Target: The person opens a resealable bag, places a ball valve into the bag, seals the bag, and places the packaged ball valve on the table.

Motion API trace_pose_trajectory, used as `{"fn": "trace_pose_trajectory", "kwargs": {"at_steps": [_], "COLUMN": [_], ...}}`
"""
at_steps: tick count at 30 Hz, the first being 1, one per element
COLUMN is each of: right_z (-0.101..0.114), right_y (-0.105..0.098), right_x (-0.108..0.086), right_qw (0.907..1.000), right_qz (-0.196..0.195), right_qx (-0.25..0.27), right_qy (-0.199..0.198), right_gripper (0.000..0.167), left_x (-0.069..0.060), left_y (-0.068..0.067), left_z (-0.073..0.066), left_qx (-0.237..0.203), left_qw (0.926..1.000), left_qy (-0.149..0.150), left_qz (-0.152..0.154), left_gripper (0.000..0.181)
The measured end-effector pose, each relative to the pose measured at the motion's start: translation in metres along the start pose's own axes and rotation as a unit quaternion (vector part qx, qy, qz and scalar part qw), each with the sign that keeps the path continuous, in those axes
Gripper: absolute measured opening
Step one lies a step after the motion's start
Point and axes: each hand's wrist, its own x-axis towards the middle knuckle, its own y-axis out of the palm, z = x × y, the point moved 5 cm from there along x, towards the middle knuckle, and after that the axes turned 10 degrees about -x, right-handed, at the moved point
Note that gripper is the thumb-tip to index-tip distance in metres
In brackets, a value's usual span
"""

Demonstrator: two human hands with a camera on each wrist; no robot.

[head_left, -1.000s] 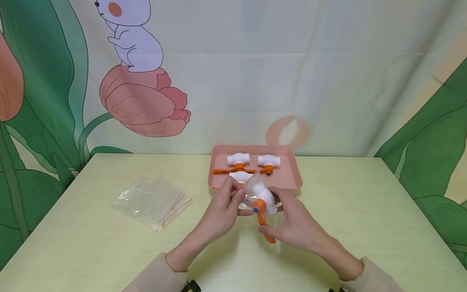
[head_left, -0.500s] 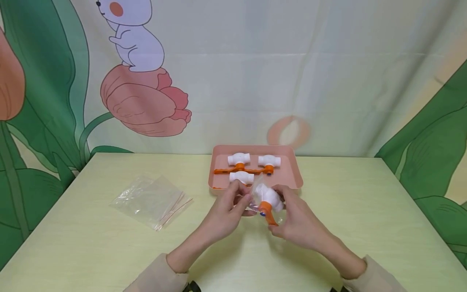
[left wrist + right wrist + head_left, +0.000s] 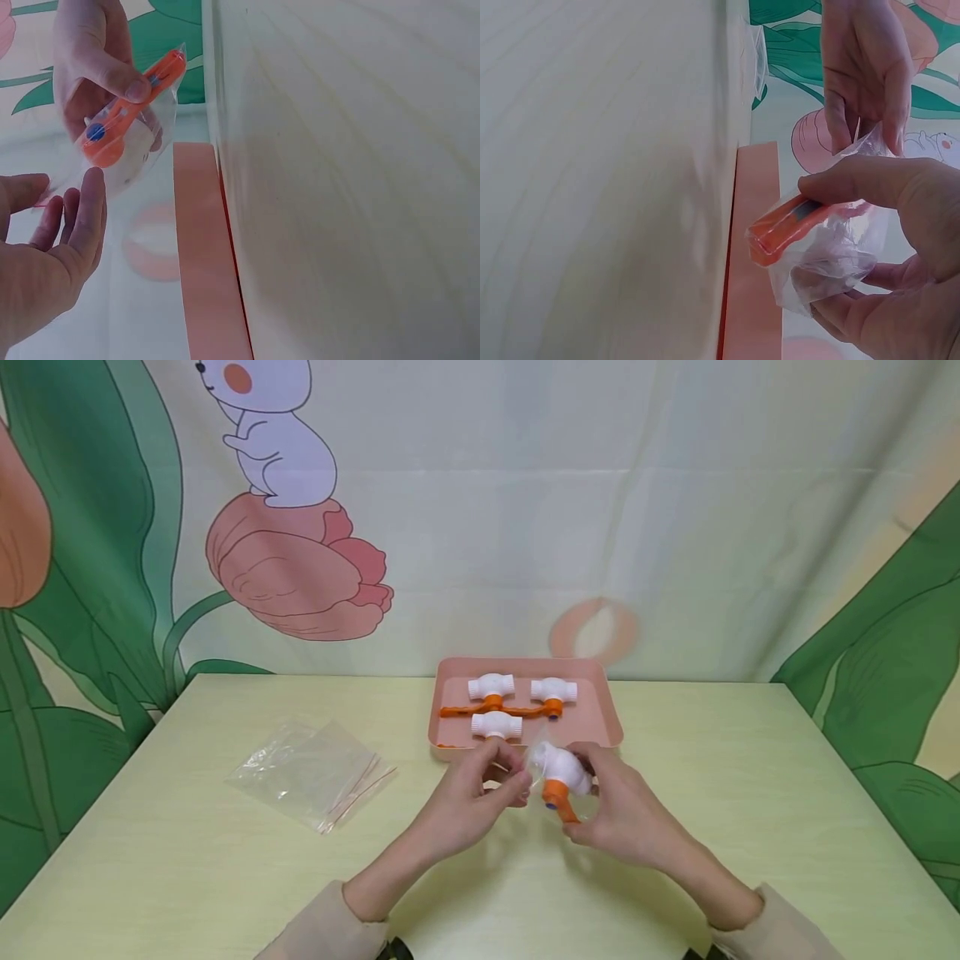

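A white ball valve (image 3: 567,768) with an orange lever handle (image 3: 127,112) is inside a transparent zip bag (image 3: 832,259). My right hand (image 3: 630,810) grips the valve through the plastic, its thumb lying on the handle in the right wrist view. On the other side, my left hand (image 3: 468,797) pinches the bag near its red zip line, which shows in the left wrist view. Both hands hold the bagged valve above the table, just in front of a pink tray (image 3: 588,722). Part of the valve's white body is hidden behind the right fingers.
Inside the tray lie more white valves (image 3: 554,691) with orange handles. Flat transparent zip bags (image 3: 300,772) are spread on the pale table (image 3: 187,860) to the left. A printed curtain (image 3: 480,527) hangs behind the table.
The bagged valve and right hand have shifted a little to the right, and the handle has tilted. My left hand has followed slightly rightward, still at the bag's edge.
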Motion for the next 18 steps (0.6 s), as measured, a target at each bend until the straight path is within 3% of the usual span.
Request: {"fn": "trace_pose_trajectory", "kwargs": {"at_steps": [5,18], "right_z": [-0.005,-0.031], "right_y": [-0.004,-0.016], "right_x": [-0.001,-0.008], "right_qw": [0.9997,0.9983], "right_qz": [0.005,0.006], "right_qx": [0.011,-0.003], "right_qy": [0.019,0.058], "right_gripper": [0.069,0.066], "left_x": [0.000,-0.006], "left_y": [0.001,-0.005], "left_z": [0.000,0.002], "left_qx": [0.028,0.097], "left_qw": [0.9996,0.9940], "left_qy": [-0.001,-0.050], "left_qz": [0.005,0.006], "left_gripper": [0.011,0.028]}}
